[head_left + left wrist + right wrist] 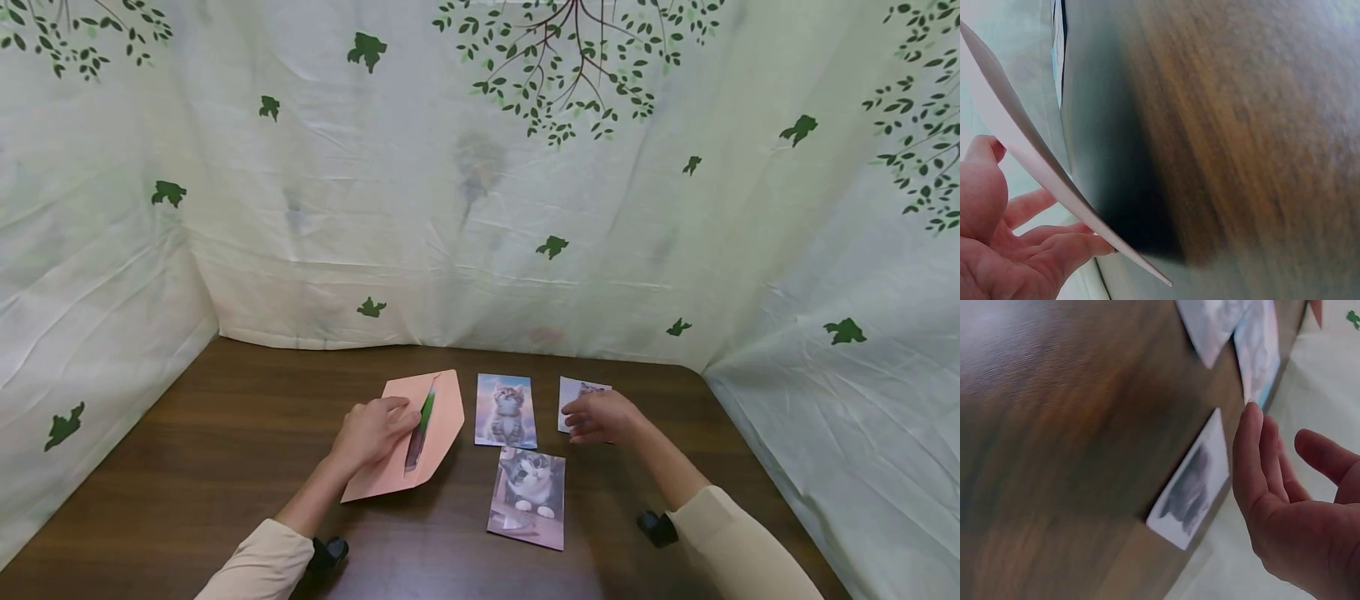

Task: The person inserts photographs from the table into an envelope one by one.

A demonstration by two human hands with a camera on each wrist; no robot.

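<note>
My left hand (378,433) grips a pink paper envelope (447,425), tilted, with its pointed flap unfolded to the right. Its mouth gapes, and a dark strip with a green part (426,410) shows inside. In the left wrist view, the fingers (1063,253) press against the face of the envelope (1054,165), raised off the table at one edge. My right hand (603,415) hovers by a kitten card (569,390) at the right, partly covering it in the head view. In the right wrist view, its fingers (1250,447) are fairly straight, apart from that card (1192,490).
A grey kitten card (507,412) with a blue-pink background lies in the middle. Below it, their edges meeting, is a grey-and-white kitten card (528,504). All lie on a brown wooden table (247,433). White leaf-printed cloth (480,275) hangs around the back and sides.
</note>
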